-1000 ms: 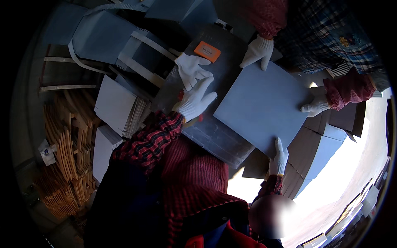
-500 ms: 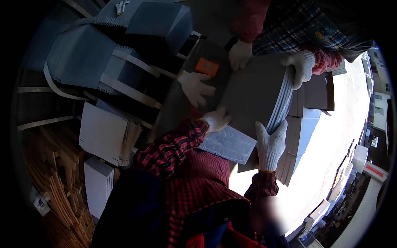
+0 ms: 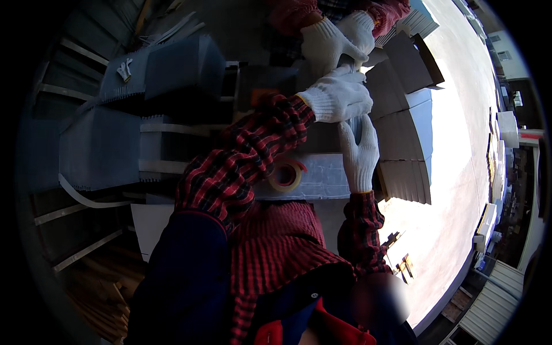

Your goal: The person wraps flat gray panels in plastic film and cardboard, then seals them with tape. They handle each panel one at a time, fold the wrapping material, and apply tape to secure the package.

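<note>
And there's the stack of flat grey cardboard sheets point(image 3: 328, 138), over the grey metal-topped desk point(image 3: 325, 179), largely covered by gloves! The white-gloved right hand point(image 3: 360, 154) holds its right edge between thumb and fingers; the white-gloved left hand point(image 3: 339, 98) reaches across its far part, grip impossible to tell. Just beyond the stack, a co-worker's white-gloved hands point(image 3: 328, 47) crowd in; nearer the wearer, a tan tape roll point(image 3: 296, 181).

A white knit-gloved left hand point(image 3: 340, 95) partly hides a flat grey board point(image 3: 357, 127); the upper edge crops a co-worker point(image 3: 282, 47) in reddish sleeves point(image 3: 294, 14).
</note>
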Available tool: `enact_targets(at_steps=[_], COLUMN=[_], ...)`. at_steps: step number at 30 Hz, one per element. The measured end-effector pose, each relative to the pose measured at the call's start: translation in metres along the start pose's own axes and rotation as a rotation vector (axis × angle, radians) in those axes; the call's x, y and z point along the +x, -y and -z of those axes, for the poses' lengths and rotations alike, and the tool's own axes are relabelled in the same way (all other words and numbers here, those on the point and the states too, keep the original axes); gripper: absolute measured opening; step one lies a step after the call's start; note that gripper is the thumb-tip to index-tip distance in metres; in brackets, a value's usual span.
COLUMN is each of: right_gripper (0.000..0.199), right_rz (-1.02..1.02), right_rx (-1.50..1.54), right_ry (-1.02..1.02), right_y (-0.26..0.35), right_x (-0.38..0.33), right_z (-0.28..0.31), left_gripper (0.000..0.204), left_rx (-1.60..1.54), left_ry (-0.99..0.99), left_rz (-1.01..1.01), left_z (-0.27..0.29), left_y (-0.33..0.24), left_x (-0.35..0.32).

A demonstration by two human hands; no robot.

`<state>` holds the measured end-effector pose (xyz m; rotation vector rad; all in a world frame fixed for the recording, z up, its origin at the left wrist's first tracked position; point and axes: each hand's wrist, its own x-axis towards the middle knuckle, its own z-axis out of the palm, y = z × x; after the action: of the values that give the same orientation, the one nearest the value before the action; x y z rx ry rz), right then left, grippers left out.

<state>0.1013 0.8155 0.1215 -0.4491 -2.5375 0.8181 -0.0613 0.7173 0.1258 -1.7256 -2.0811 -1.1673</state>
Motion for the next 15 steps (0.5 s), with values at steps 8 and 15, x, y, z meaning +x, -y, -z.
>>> enact_targets(at_steps=[8, 15], right_gripper=[0.071, 0.068], right_rz=[-0.917, -0.838], right_rx=[1.019, 1.568], right_ry=[-0.667, -0.763], right_y=[-0.03, 0.018], right_x=[-0.053, 0.001], right_z=[-0.038, -0.061], left_gripper=[0.02, 0.019], left_rx=[0.106, 0.156], left_ry=[0.061, -0.002], left_rz=[-0.017, 0.01], left_z=[-0.014, -0.022], left_y=[-0.002, 0.006], left_x=[-0.004, -0.008])
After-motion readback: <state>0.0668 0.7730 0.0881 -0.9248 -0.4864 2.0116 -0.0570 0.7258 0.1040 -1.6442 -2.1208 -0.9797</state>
